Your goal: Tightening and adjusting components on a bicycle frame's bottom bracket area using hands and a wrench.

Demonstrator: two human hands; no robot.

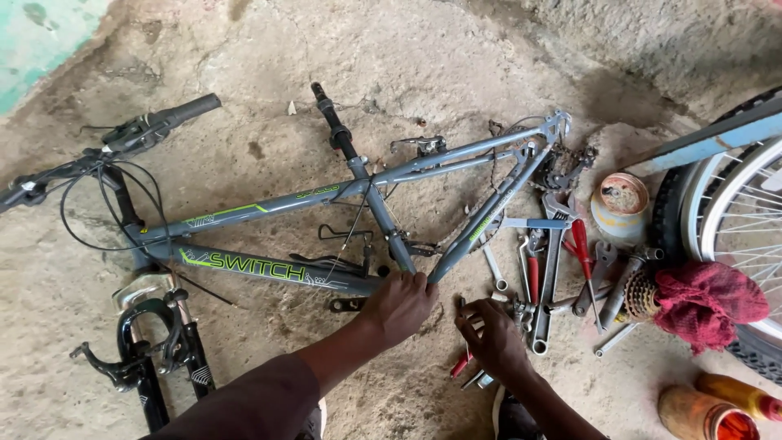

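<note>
Two hands: both reach forward from the lower edge, forearms angled up and inward.
Left hand (pixel 399 305): palm down, fingers curled over the bottom bracket junction of the grey bicycle frame with green lettering (pixel 326 195), gripping it.
Right hand (pixel 493 338): knuckles up, fingers bent and partly closed among small metal tools; what it pinches, I cannot tell.
Near the right hand: red-handled pliers (pixel 582 248) and steel spanners (pixel 546 285) lie scattered on the concrete floor (pixel 407 49).
Frame: lies flat on its side, black handlebar (pixel 175 112) far left.
Farther right: dark red rag (pixel 709 297) draped beside a spoked bicycle wheel (pixel 737 220).
</note>
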